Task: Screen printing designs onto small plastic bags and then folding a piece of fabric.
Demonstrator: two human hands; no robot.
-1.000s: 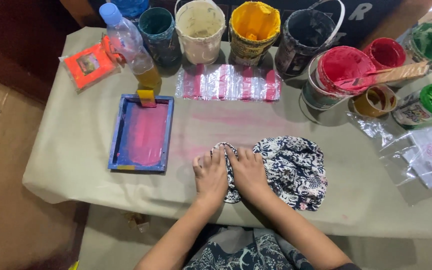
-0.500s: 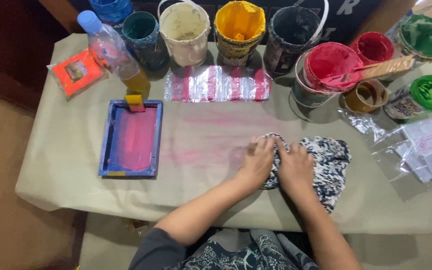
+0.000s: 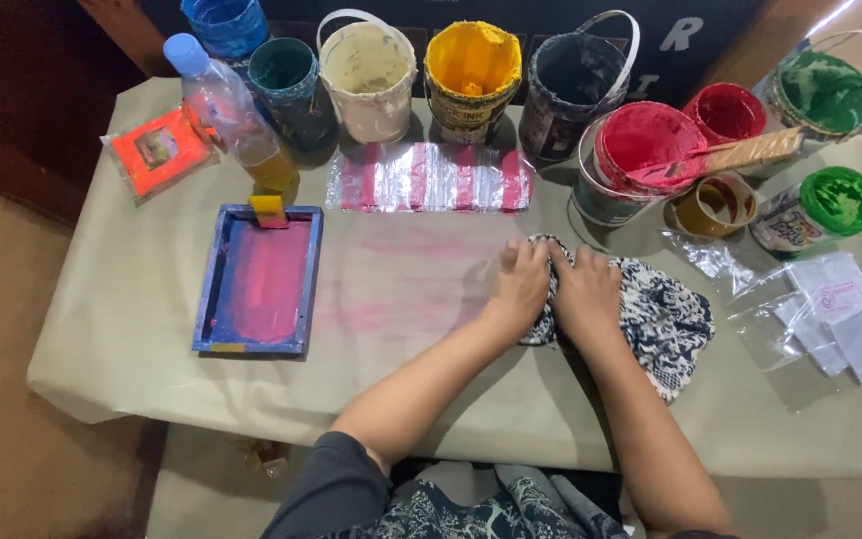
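Head view, our entry: black-and-white patterned cloth [image 3: 665, 319] on the beige table cover [image 3: 132, 329], right of centre, with our left hand [image 3: 519, 289] and right hand [image 3: 585, 292] pressed side by side, fingers flat, on its left edge. Outward we list a pink-stained blue frame [image 3: 258, 280] at left, a pink-striped foil sheet [image 3: 429, 177] behind, clear plastic packets [image 3: 830, 319] at right. Along the far edge: an orange packet [image 3: 158, 150], a bottle [image 3: 231, 113], paint buckets, yellow [image 3: 472, 68] among them.
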